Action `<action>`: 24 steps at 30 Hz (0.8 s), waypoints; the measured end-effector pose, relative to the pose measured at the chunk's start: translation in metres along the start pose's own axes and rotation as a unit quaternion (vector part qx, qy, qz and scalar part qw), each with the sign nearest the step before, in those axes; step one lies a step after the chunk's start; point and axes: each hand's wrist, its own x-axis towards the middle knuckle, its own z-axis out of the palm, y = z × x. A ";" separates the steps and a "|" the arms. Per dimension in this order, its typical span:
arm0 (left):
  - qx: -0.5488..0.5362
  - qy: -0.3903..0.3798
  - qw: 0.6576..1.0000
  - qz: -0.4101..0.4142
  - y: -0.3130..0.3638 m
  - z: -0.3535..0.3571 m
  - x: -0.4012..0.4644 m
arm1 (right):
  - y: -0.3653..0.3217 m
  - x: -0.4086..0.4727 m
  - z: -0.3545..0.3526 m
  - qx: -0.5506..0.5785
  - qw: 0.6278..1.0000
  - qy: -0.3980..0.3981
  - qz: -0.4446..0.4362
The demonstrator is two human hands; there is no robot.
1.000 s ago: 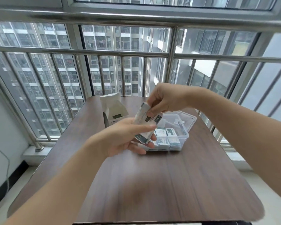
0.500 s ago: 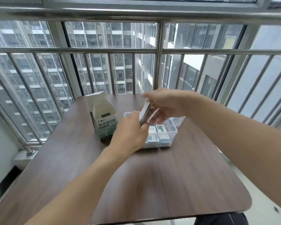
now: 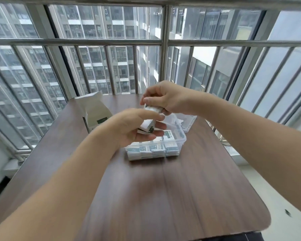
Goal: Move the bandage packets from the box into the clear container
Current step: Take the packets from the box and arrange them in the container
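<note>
On a dark wooden counter [image 3: 163,197], the left hand [image 3: 129,129] holds a stack of bandage packets [image 3: 146,126], fingers curled round it. The right hand [image 3: 165,100] has just lifted a few packets [image 3: 152,108] clear, pinching them above the part-filled clear container [image 3: 178,136]. Beyond stands the open box [image 3: 96,112].

White-and-green bandage packets [image 3: 153,149] lie stacked in rows inside the clear container [image 3: 182,136] just below both hands, a small stack of packets [image 3: 147,126] sits pinched in the left hand, a few more [image 3: 153,108] in the right, and the open white box [image 3: 96,113] stands upright left of the hands
</note>
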 end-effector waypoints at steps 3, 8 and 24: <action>-0.012 -0.016 1.000 0.003 0.001 -0.002 0.008 | 0.006 0.005 0.001 0.016 1.000 0.006 -0.017; 0.122 0.100 0.982 0.103 -0.011 0.007 0.027 | 0.008 0.008 0.003 0.012 0.999 -0.040 0.014; 0.231 0.210 0.929 0.199 -0.020 0.004 0.055 | 0.014 0.014 -0.021 -0.073 0.995 -0.064 -0.034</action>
